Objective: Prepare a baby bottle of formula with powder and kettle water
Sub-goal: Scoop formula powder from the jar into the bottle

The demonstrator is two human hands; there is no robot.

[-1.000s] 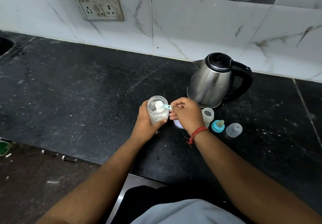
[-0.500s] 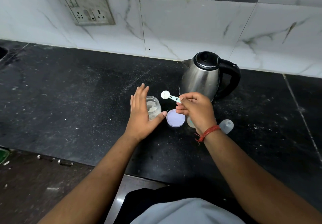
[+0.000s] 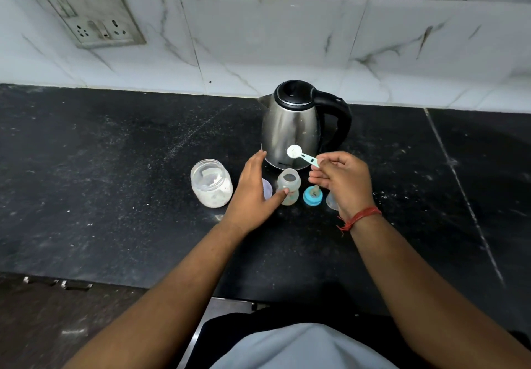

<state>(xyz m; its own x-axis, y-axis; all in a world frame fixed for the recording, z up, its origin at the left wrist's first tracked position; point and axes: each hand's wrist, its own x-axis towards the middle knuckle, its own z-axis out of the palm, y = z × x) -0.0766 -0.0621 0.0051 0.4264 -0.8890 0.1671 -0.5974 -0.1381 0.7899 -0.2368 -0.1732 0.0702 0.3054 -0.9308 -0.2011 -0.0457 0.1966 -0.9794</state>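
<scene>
A small clear baby bottle (image 3: 289, 186) stands open on the black counter in front of the steel kettle (image 3: 293, 124). My left hand (image 3: 253, 193) is open beside it, thumb tip touching the bottle's lower side. My right hand (image 3: 343, 182) pinches the handle of a light-blue scoop (image 3: 301, 154) with white powder in its bowl, held above and slightly behind the bottle's mouth. The open powder jar (image 3: 212, 183) stands to the left, apart from both hands. Its pale lid (image 3: 267, 189) lies flat, partly hidden by my left hand.
A blue teat ring (image 3: 312, 195) sits right of the bottle, and a clear cap (image 3: 332, 200) peeks out under my right hand. A wall socket (image 3: 92, 13) is on the tiled wall at the back left. The counter's front edge (image 3: 143, 285) runs near my body.
My left hand let go of the powder jar and moved right to the baby bottle. My right hand lifted the filled scoop out of the jar and carried it over towards the bottle.
</scene>
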